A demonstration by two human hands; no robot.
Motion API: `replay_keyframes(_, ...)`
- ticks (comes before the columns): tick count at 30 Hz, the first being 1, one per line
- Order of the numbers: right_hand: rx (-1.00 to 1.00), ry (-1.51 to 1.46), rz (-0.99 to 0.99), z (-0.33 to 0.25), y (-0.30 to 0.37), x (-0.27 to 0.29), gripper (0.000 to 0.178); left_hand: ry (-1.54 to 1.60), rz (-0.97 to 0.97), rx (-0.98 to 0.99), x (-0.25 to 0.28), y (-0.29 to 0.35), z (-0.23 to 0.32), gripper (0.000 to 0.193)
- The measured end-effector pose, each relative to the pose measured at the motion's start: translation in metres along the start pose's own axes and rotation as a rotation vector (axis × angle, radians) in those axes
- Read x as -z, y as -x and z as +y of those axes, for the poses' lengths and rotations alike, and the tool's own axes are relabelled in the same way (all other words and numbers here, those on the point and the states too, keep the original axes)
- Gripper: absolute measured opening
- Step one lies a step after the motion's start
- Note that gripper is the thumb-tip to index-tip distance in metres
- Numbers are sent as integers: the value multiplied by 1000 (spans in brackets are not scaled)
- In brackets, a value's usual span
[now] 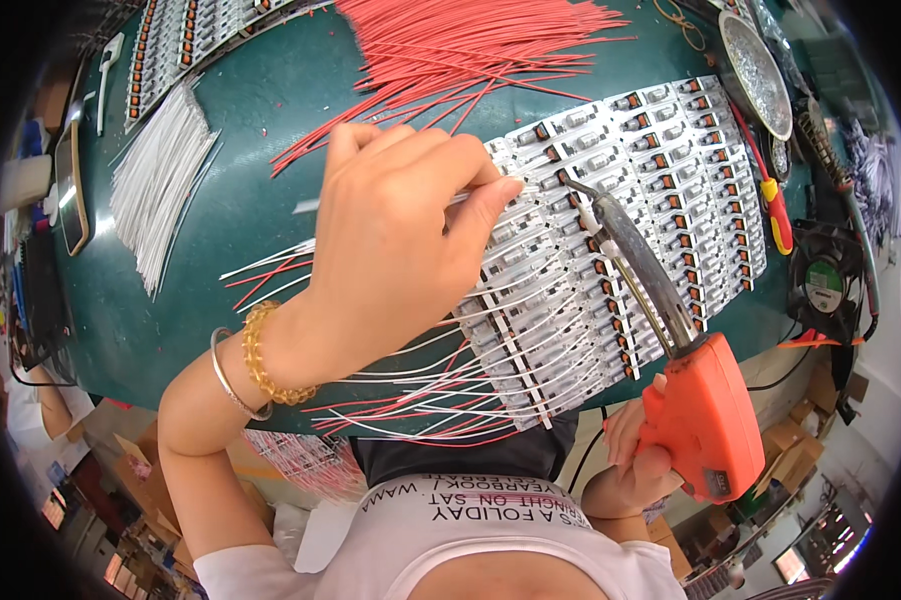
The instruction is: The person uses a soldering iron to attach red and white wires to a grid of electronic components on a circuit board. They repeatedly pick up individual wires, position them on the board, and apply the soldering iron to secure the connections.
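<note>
My left hand (395, 225) is over the left part of a white circuit board panel (660, 200), thumb and fingers pinched together on what looks like a thin white wire, mostly hidden by the hand. In my right hand (642, 455) is an orange soldering gun (708, 415), gripped by its handle at the panel's near right. Its dark bent tip points left and rests at or just above the boards, close to my left fingertips. Rows of small components with orange-brown parts cover the panel. Attached white and red wires (420, 395) trail leftward from its left rows.
Red wires (470, 45) lie piled at the back, with a white wire bundle (165, 185) at left. Another panel (185, 45) sits far left. At right are a metal dish (753, 75), a red-yellow screwdriver (776, 215) and a black fan (827, 285). A phone (72, 190) lies left.
</note>
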State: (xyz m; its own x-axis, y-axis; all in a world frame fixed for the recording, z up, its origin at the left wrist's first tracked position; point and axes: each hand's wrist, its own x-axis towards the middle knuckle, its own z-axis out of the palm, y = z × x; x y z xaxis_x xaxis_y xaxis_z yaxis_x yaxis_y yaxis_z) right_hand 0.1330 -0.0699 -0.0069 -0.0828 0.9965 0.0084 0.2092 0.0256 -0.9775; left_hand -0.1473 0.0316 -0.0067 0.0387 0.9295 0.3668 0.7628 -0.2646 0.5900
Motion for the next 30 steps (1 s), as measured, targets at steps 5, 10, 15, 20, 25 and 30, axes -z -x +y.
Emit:
replay_keyframes(5, -28, 184, -16, 18, 10, 14, 80, -36, 23, -7, -4, 2, 0, 12)
replay_keyframes(10, -42, -62, 26, 3, -2, -3, 76, -44, 61, -44, -9, 3, -1, 13)
replay_keyframes(15, -66, -132, 34, -2, -5, -7, 76, -60, 93, -73, -11, 3, -2, 15)
replay_keyframes(20, -381, 78, 15, -26, -5, -4, 38, -101, 88, -97, -12, 4, -2, 17)
replay_keyframes(25, -95, -58, 32, -12, -7, -12, 83, -106, 96, -105, -14, 4, -2, 18)
replay_keyframes(30, -37, -52, 61, -6, -7, -13, 83, -111, 94, -109, -15, 4, -2, 18)
